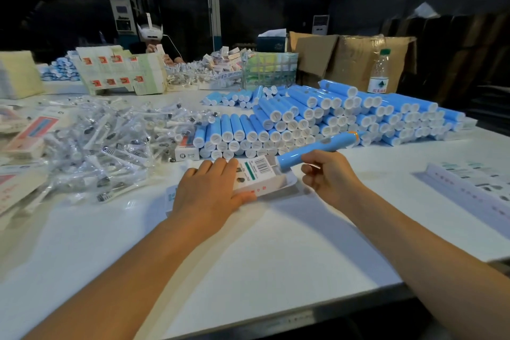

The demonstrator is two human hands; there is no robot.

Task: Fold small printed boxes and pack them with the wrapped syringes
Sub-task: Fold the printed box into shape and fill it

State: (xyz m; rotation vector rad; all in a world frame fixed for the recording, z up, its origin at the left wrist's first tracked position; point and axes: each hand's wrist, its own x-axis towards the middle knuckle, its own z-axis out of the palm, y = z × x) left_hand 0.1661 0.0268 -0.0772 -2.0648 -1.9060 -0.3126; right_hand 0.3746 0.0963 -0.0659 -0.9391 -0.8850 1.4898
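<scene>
Hands (212,188) on glossy rectangular box (259,174)

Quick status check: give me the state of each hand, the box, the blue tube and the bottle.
left hand: flat, pressing the printed box
right hand: gripping the blue tube
printed box: lying flat, end open
blue tube: tilted, lower end at the box opening
water bottle: upright, capped
</scene>
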